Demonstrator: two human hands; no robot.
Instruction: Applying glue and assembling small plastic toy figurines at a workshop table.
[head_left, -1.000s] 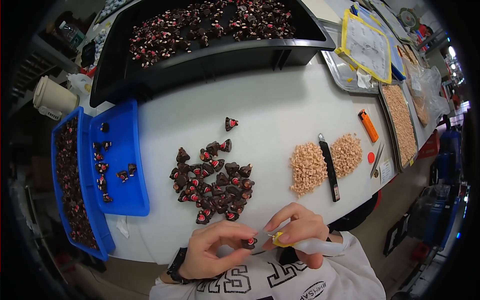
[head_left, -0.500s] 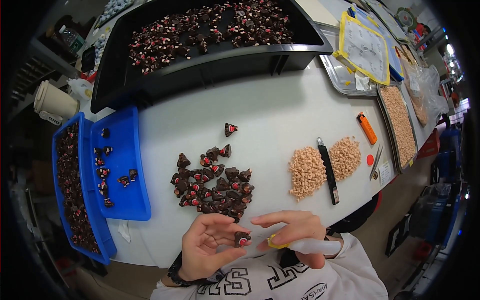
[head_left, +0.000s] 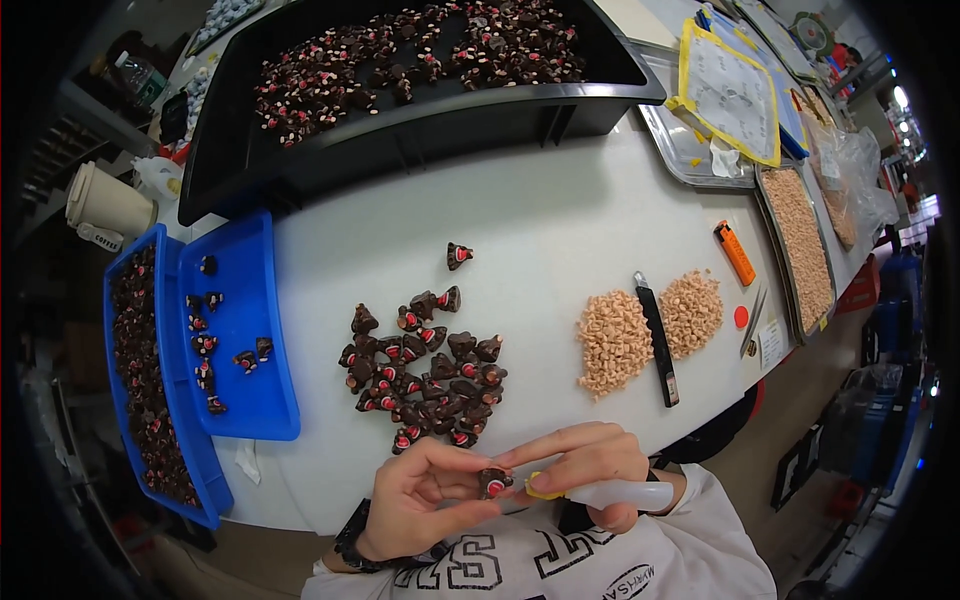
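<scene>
Between the fingertips and thumb of my left hand [head_left: 424, 496] is a small dark brown figurine [head_left: 496, 483] with a red and white patch. My right hand [head_left: 588, 462] grips a translucent white squeeze bottle [head_left: 625, 495] with a yellow tip, pointing left at the figurine. Its outstretched index finger reaches to the figurine's edge; whether a tiny piece sits under that fingertip I cannot tell. Just beyond my hands lies a loose pile of similar figurines [head_left: 425, 375], with one figurine [head_left: 459, 256] apart from it. Two heaps of small beige pieces [head_left: 614, 342] are to the right.
A black utility knife [head_left: 656, 340] lies between the beige heaps. Farther right are an orange lighter [head_left: 735, 254], tweezers [head_left: 754, 322] and a tray of beige pieces [head_left: 796, 245]. Blue trays [head_left: 270, 390] stand at left; a large black bin [head_left: 420, 140] of figurines spans the back.
My hands have come together, the right fingertips and the bottle's yellow tip now closer to the figurine. The left hand has shifted slightly right with the figurine.
</scene>
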